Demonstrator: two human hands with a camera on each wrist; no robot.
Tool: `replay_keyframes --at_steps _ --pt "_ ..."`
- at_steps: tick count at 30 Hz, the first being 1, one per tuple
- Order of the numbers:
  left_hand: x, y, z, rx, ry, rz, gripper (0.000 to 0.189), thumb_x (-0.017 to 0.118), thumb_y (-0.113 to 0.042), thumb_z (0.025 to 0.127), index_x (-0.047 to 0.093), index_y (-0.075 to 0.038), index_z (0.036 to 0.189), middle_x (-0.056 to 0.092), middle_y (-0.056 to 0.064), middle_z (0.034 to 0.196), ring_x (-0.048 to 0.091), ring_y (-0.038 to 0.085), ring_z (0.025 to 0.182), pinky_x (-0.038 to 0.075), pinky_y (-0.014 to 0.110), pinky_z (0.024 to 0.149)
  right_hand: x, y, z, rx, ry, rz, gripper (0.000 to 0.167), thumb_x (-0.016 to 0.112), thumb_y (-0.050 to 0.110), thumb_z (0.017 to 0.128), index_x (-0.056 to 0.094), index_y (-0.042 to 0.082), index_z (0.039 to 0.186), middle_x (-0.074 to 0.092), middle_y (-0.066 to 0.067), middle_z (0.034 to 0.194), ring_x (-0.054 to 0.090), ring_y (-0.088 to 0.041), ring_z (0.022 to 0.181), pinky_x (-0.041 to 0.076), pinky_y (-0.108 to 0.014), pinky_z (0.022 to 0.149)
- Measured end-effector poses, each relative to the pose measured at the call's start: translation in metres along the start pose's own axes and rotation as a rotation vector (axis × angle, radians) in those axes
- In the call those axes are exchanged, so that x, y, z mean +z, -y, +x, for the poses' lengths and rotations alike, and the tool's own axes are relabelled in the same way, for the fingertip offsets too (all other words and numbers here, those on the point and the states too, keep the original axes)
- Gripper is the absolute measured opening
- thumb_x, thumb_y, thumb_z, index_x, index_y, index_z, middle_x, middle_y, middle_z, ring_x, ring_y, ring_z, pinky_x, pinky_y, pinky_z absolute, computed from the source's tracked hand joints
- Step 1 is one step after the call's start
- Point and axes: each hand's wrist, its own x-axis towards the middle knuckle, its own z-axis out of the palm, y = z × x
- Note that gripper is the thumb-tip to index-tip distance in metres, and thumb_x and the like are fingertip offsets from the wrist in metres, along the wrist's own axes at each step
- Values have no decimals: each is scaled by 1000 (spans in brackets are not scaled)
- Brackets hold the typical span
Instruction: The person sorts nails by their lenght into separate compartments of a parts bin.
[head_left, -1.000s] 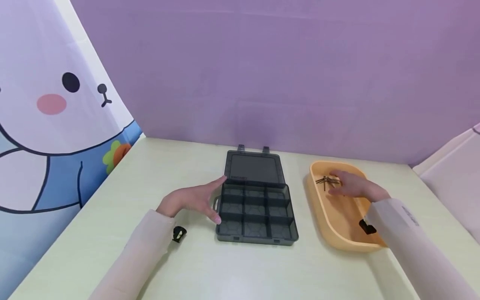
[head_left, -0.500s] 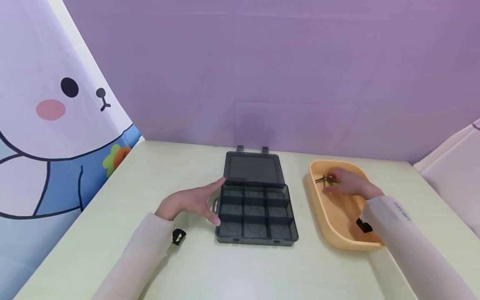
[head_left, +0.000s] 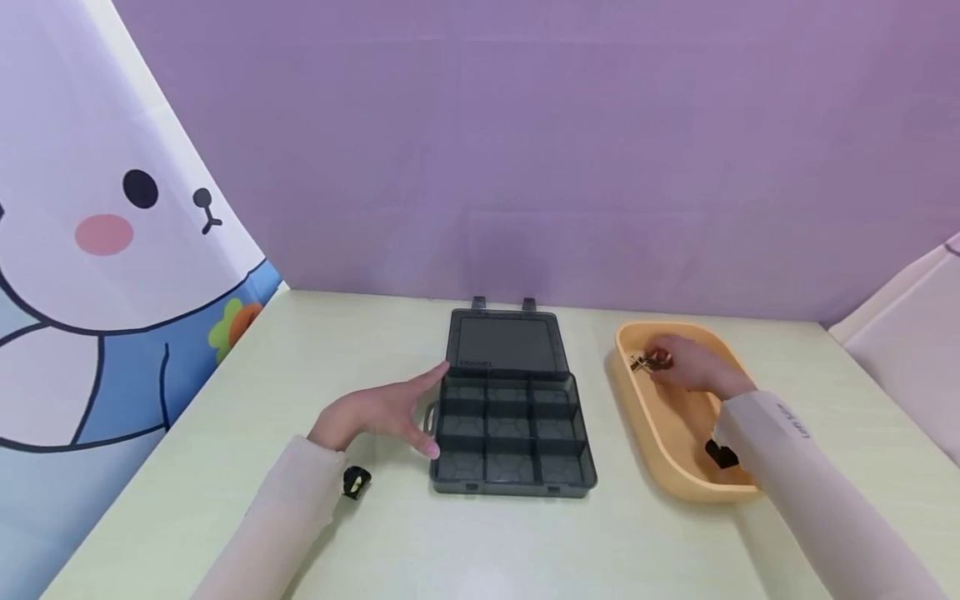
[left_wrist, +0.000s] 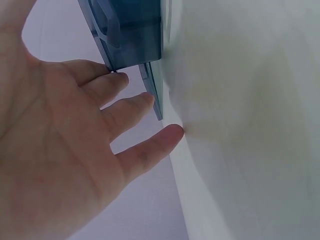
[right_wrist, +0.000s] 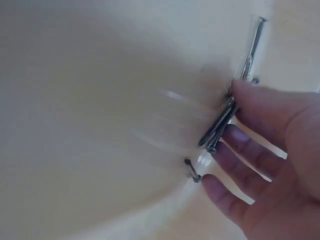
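Note:
A dark translucent organizer box (head_left: 512,487) with several compartments lies on the table, its lid (head_left: 507,340) folded back. Beside its left side my left hand (head_left: 386,410) spreads thumb and forefinger against the edge by the handle. In the left wrist view the left hand's other fingers (left_wrist: 135,117) are extended, near the box's wall. My right hand (head_left: 693,365) reaches into the far end of an orange tray (head_left: 651,442), fingers bent. Its fingertips pinch some of the metal nails (right_wrist: 220,122); how many is hard to tell. One small bent piece (right_wrist: 192,171) lies by the lowest fingertip.
The pale table (head_left: 480,550) carries the box in the middle and the tray at the right. A purple backdrop (head_left: 525,167) rises behind the table, and a cartoon-printed cloth (head_left: 127,383) hangs at the left.
In the tray my right hand has shifted slightly left onto the nails, and the spread nails have come together at its fingertips. My left hand stays beside the box.

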Motion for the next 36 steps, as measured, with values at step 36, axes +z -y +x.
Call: replay_keyframes --at_steps 36 --pt "1 0 -1 -4 -3 2 127 83 -42 71 -9 -7 153 -6 15 160 0 34 148 12 51 118 -8 -13 9 -54 -34 -55 29 54 -10 73 66 4 95 67 -3 81 63 -21 76 51 -38 69"
